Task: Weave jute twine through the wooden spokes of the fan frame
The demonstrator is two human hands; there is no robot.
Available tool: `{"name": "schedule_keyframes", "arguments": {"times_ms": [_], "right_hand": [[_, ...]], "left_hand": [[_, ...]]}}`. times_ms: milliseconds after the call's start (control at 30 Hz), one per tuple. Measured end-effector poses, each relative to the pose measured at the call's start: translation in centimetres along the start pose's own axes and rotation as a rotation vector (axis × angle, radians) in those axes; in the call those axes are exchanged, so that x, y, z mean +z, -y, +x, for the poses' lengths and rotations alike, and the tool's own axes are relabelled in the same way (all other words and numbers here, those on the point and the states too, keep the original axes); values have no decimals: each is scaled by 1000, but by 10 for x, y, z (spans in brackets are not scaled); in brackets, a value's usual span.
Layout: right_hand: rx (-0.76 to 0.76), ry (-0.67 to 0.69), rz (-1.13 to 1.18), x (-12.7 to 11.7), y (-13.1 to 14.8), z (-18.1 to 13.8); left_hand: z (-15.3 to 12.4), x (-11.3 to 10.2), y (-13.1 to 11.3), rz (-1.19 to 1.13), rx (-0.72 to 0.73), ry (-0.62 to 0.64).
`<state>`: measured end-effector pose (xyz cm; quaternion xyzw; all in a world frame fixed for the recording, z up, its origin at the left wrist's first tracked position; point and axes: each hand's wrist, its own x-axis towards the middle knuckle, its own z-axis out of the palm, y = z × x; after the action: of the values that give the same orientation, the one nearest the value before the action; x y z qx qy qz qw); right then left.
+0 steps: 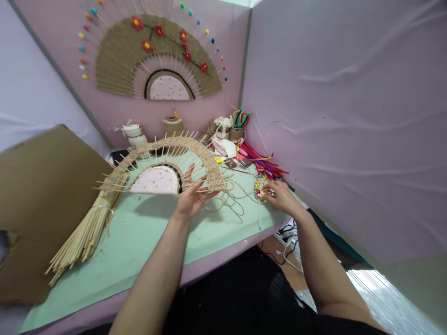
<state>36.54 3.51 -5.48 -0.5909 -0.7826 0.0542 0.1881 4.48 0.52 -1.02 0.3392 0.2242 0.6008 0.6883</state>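
My left hand holds up a half-round woven fan by its lower right part, fingers spread behind its sticks and thumb in front. The fan has thin wooden ribs, a woven twine band and a white half-circle centre with pink spots, edged partly in black. Loose twine trails from its right end onto the table. My right hand is at the table's right side, its fingers closed on a small multicoloured patterned object. The exact kind of that object cannot be made out.
A bundle of thin sticks and a large cardboard sheet are at left. Behind stand a white bottle, a twine spool and coloured pipe cleaners. A finished flowered fan hangs on the wall.
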Motion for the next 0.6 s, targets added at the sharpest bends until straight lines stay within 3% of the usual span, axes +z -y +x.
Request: {"name": "schedule_keyframes", "arguments": {"times_ms": [100, 200, 300, 467, 533, 600], "right_hand": [[-47, -32, -8, -1, 10, 3], [-47, 19, -11, -11, 19, -3], [-62, 188, 25, -27, 33, -22], [-233, 461, 249, -36, 68, -62], [-270, 454, 354, -32, 80, -65], [-233, 340, 439, -23, 88, -56]], "left_hand": [[0, 0, 0, 2, 0, -23], [0, 0, 0, 11, 21, -18], [0, -1, 0, 11, 32, 0], [1, -1, 1, -11, 26, -23], [1, -1, 1, -16, 18, -30], [1, -1, 1, -18, 17, -31]]}}
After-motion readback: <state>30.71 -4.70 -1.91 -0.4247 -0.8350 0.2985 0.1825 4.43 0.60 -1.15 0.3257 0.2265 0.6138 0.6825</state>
